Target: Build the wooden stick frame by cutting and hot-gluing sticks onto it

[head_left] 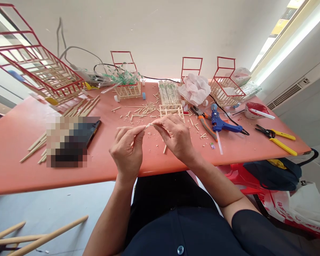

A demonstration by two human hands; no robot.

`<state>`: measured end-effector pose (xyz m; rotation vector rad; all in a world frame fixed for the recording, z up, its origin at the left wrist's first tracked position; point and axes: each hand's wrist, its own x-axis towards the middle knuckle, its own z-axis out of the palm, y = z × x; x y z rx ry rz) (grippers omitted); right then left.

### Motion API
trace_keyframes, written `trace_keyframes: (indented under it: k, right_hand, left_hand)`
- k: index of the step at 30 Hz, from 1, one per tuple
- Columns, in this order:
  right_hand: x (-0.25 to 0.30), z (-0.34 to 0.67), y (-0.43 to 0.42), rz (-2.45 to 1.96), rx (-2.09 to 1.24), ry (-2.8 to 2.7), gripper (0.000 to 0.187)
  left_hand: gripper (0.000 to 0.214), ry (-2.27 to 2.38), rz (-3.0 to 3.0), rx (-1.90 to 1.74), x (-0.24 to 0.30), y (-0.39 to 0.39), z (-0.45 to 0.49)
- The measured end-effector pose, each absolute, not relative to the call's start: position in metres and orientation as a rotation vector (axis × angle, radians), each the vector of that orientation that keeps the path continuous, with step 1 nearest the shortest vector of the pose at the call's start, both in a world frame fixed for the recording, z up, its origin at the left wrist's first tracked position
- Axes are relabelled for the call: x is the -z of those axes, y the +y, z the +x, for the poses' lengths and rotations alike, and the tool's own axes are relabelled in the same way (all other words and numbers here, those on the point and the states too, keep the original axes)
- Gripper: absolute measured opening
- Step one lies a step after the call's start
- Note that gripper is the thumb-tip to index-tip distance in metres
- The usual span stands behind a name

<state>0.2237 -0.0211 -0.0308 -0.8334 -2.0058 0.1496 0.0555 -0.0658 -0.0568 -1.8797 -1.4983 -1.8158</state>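
Pale sliver (148, 125) half-hidden between fingers (139, 131)

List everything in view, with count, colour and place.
flat orange-red table: one, orange-red, spans the view
red stick cart frames: four, red, far edge
blue plastic glue gun: one, blue, right of hands
orange-handled metal pliers: one, orange, beside glue gun
yellow-handled metal cutters: one, yellow, far right
loose pale wooden sticks: many, pale, left and centre
short pale stick piece: one, pale, between both hands
left hand: one, bare, grip on stick piece
right hand: one, bare, grip on stick piece
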Motion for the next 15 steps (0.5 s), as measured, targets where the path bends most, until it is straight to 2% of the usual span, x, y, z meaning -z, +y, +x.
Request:
trace_keyframes:
  k: [15]
  right_hand:
    - [0.0297,0.2236,-0.0215,-0.884,-0.221,-2.019,0.018]
  left_hand:
    - [0.014,-1.627,-1.969,1.914,0.0542,-0.0693,0.0565]
